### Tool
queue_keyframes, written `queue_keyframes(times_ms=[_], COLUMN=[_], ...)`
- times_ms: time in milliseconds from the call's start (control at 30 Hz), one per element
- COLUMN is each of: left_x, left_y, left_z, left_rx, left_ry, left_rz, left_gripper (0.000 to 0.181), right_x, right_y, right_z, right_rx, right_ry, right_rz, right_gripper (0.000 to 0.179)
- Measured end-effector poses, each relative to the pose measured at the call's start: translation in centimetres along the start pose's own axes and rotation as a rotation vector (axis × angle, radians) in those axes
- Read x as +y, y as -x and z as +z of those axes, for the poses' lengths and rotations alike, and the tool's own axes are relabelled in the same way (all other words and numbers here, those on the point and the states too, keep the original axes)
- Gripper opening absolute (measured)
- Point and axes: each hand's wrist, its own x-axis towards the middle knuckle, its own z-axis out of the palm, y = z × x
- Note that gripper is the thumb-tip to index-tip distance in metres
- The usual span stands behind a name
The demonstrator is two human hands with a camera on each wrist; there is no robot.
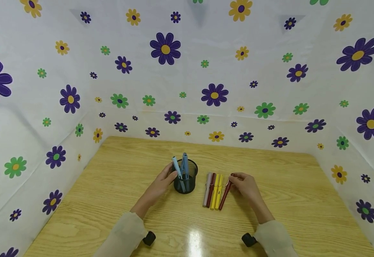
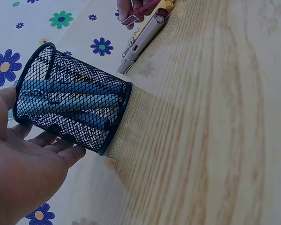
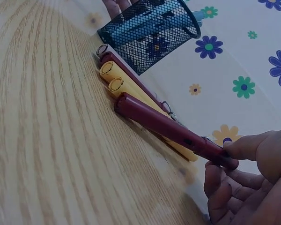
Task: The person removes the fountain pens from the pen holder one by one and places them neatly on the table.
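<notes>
A black mesh pen holder (image 1: 190, 186) stands upright on the table, and my left hand (image 1: 161, 181) holds it from the left side. In the left wrist view the thumb is at its rim and the fingers lie along its wall. Inside it lean a light blue pen (image 1: 176, 163) and darker blue pens (image 1: 186, 164). My right hand (image 1: 245, 184) pinches one end of a dark red pen (image 3: 159, 123) between thumb and fingers. Left of that pen lie two yellow pens (image 1: 215, 192), another dark red pen (image 1: 210, 192) and a silvery pen (image 1: 206, 192), side by side.
The wooden table (image 1: 125, 153) is enclosed at the back and sides by a white flower-patterned cloth (image 1: 187, 75). Black devices (image 1: 149, 238) are worn at both wrists, by the light sleeves (image 1: 124, 232).
</notes>
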Motion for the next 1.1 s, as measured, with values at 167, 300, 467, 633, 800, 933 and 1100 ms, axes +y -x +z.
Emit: queue_keyframes(times_ms=[167, 300, 467, 633, 800, 933, 1100], left_x=[0.19, 0.25, 0.21, 0.07, 0.11, 0.17, 0.21], left_y=[0.05, 0.1, 0.11, 0.09, 0.11, 0.13, 0.15], left_z=[0.1, 0.13, 0.16, 0.13, 0.15, 0.2, 0.2], left_rx=[-0.002, -0.001, 0.005, 0.005, 0.006, 0.007, 0.009], left_ry=[0.003, 0.002, 0.0, 0.002, 0.005, 0.005, -0.001], left_rz=[0.003, 0.001, 0.001, -0.002, -0.002, -0.001, 0.0], left_gripper=[0.072, 0.072, 0.072, 0.073, 0.073, 0.072, 0.073], right_x=[0.04, -0.04, -0.17, -0.07, -0.03, -0.01, 0.2], right_y=[-0.22, -0.18, -0.08, -0.34, -0.45, -0.41, -0.41], right_z=[0.27, 0.41, 0.53, 0.62, 0.74, 0.86, 0.99], right_rx=[0.02, 0.032, 0.035, 0.044, 0.055, 0.061, 0.065], right_ry=[0.036, 0.057, 0.047, 0.091, 0.152, 0.181, 0.162], right_rz=[-0.006, -0.01, 0.0, 0.011, -0.006, -0.019, -0.032], right_gripper=[0.042, 0.041, 0.039, 0.039, 0.04, 0.038, 0.034])
